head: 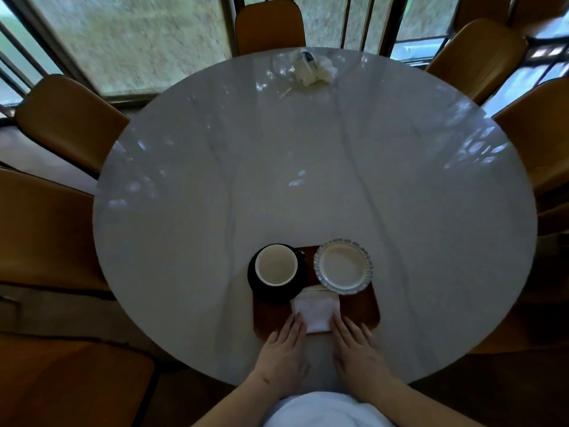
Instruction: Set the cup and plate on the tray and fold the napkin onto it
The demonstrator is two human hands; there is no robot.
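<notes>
- No brand, label or writing can be read on anything; the packet-like clutter [311,67] at the far edge of the table is too blurred to make out.
- Both forearms reach forward from the bottom of the view, side by side, with the palms facing down over the near edge of the round marble table [215,180].
- The left hand [284,349] lies flat with its fingers straight and close together; the fingertips touch the lower left corner of the napkin [315,312].
- The right hand [357,346] mirrors it, fingers straight and slightly spread, with the fingertips at the napkin's lower right corner.
- Neither hand grips anything; the two are apart, with the napkin's near edge between them.
- The napkin is white, folded into a small square, and lies in the middle of the brown wooden tray [366,312], its far edge just beside the plate.
- The cup [276,265], white inside, stands on a black saucer [261,288] at the tray's far left corner; the saucer overhangs the tray's edge.
- The plate [343,266], white with a fluted rim, sits on the tray's far right part.
- Tan chairs [70,118] ring the table.
</notes>
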